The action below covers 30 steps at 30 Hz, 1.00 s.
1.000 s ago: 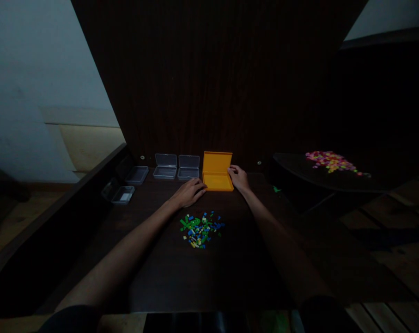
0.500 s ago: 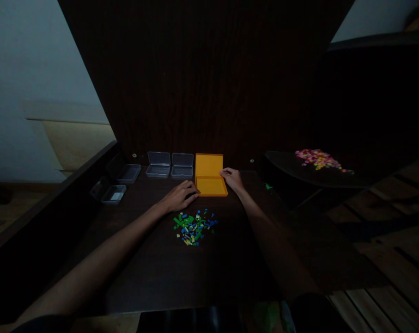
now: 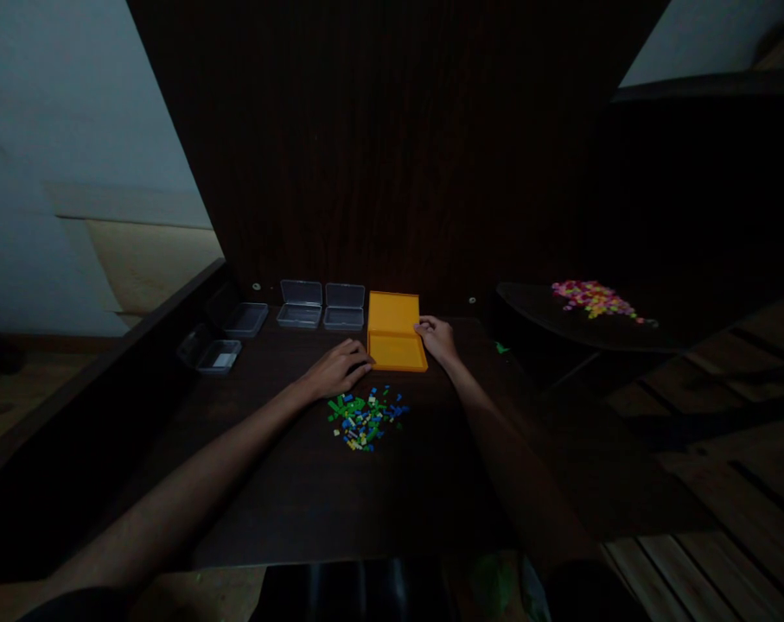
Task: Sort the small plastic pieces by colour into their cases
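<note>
An open yellow plastic box [image 3: 397,352] lies on the dark table with its lid [image 3: 393,313] raised at the back. Its tray holds nothing that I can see. My left hand [image 3: 340,366] is at the box's front left corner, fingers bent and thumb and fingertips against the edge. On the opposite side, my right hand [image 3: 438,339] grips the right edge near the hinge, thumb toward the lid. Just in front of the box is a loose pile of small building bricks [image 3: 366,421] in green, blue, white and yellow.
Clear plastic boxes with open lids, one of them here [image 3: 345,316], stand left of the yellow box. A smaller clear box [image 3: 219,356] sits by the left side panel. Pink and yellow beads [image 3: 595,298] lie on a dark shelf at right. A tall dark panel [image 3: 392,147] rises behind.
The yellow box has shifted slightly toward me, with both hands staying at its sides. The whole view has also moved a little. The brick pile looks unchanged.
</note>
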{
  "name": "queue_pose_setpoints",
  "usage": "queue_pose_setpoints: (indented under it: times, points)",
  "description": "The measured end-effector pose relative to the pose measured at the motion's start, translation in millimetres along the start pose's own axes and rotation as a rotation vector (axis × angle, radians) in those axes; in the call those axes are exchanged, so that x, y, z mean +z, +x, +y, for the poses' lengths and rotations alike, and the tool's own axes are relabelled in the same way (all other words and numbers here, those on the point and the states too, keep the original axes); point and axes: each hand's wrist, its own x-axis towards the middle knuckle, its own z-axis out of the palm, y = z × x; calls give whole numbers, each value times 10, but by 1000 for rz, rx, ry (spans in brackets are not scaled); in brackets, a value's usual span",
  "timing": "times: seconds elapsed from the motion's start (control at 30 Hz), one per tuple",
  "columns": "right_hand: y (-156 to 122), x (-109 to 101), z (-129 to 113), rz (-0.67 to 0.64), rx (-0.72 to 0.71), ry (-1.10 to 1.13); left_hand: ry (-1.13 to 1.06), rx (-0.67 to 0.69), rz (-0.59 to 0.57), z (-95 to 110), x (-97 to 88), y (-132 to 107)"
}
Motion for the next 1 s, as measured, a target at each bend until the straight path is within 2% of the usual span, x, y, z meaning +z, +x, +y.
queue_pose_setpoints:
  times: [0.43, 0.6, 1.0]
  points:
    - [-38, 9, -24, -15, 9, -52, -88, -43, 42, 42, -27, -40]
    - [-39, 6, -36, -14, 6, -85, -99, -58, 26, 44, -51, -42]
    - [-129, -19, -104, 16, -29, -266, -137, -11, 12, 71, -85, -60]
